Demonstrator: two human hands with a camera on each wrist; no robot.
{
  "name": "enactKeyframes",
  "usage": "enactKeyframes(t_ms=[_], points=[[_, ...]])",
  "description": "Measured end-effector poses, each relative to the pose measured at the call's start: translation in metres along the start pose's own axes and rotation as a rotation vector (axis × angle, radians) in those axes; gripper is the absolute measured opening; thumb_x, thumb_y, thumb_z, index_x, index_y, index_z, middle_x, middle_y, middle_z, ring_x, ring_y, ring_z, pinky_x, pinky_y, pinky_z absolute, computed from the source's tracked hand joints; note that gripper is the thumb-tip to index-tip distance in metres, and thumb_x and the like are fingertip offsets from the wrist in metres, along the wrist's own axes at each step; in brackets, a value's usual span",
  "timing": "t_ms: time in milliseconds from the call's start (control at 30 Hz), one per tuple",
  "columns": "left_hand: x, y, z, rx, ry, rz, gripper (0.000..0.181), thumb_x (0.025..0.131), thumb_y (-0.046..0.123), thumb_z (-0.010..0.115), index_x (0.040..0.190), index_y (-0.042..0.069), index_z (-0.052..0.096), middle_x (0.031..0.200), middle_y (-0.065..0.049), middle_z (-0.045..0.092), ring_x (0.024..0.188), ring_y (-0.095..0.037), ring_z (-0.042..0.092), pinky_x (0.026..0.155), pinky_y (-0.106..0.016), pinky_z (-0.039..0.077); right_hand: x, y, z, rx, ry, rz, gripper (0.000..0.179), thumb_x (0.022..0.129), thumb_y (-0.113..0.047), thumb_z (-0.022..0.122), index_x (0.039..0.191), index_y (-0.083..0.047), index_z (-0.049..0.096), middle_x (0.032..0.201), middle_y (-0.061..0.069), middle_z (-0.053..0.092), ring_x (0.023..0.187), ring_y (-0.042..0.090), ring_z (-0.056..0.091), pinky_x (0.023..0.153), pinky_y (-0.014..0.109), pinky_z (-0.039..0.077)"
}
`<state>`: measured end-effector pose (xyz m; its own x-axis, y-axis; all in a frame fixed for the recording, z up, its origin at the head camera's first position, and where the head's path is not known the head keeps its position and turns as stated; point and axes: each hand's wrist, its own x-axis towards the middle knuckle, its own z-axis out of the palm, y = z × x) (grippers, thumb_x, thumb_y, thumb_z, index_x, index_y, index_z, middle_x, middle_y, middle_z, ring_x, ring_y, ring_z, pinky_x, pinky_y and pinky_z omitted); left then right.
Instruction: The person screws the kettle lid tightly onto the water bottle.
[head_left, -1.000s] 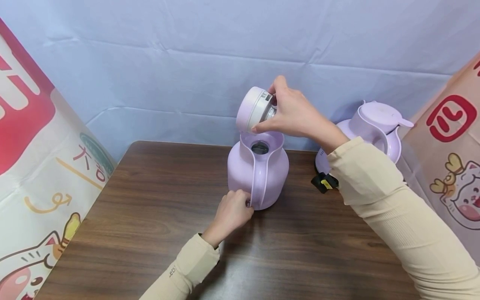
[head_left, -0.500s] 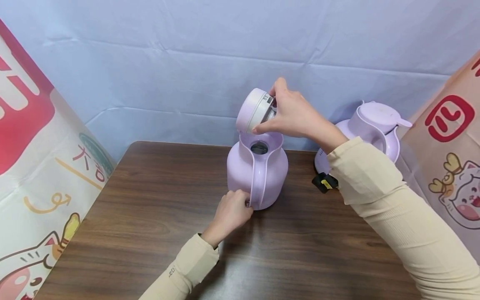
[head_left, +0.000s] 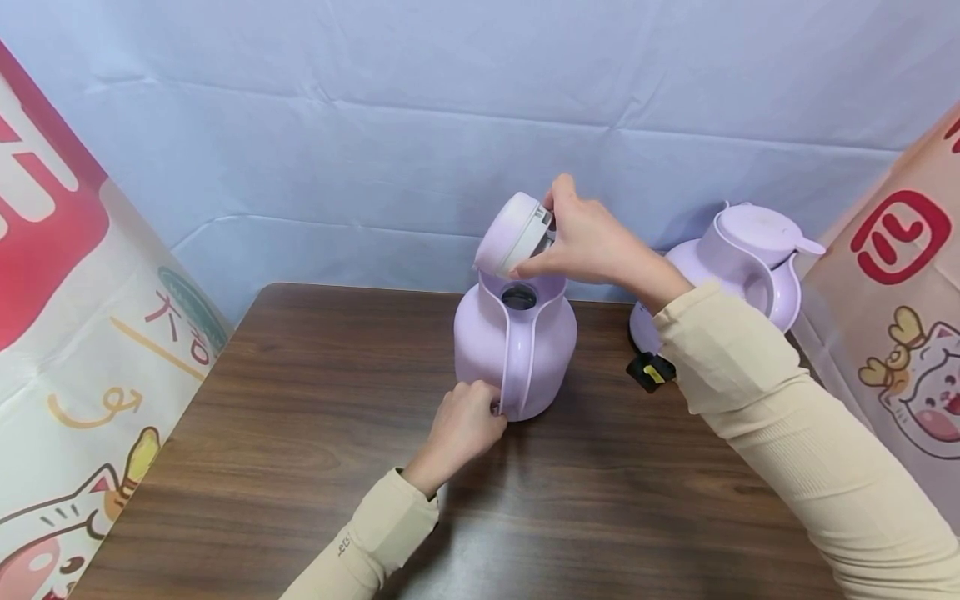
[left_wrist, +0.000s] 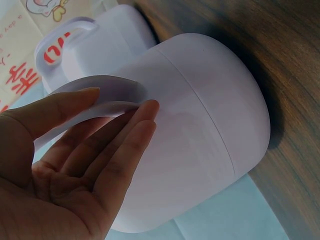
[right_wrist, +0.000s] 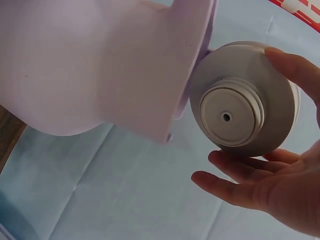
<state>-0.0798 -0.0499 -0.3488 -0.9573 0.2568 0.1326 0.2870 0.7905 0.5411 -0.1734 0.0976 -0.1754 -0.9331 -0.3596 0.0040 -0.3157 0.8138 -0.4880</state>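
The lid [head_left: 507, 232], held tilted in the right hand's grip [head_left: 591, 240] just above the jug [head_left: 553, 350], is best levelled before lowering, with the handle [head_left: 517, 367] held in the left hand's grip [head_left: 463, 423].

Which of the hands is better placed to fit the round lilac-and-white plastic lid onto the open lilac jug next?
Probably the right: the right hand grips the lid, tilted near the mouth of the jug; the left hand holds the jug's curved handle low down.
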Motion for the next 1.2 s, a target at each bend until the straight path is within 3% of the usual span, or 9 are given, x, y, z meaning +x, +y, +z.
enactKeyframes(t_ms=[1200], points=[[0.000, 0.001, 0.000, 0.004, 0.010, 0.015, 0.033, 0.067, 0.005, 0.064, 0.049, 0.015, 0.039, 0.048, 0.005, 0.032, 0.048, -0.018, 0.038, 0.047, -0.033, 0.036, -0.005, 0.019, 0.010, -0.035, -0.016, 0.020, 0.066, 0.063, -0.032, 0.079, 0.101, 0.000, 0.035, 0.091, 0.019, 0.054, 0.083, 0.032, 0.052, 0.072, 0.041, 0.040]])
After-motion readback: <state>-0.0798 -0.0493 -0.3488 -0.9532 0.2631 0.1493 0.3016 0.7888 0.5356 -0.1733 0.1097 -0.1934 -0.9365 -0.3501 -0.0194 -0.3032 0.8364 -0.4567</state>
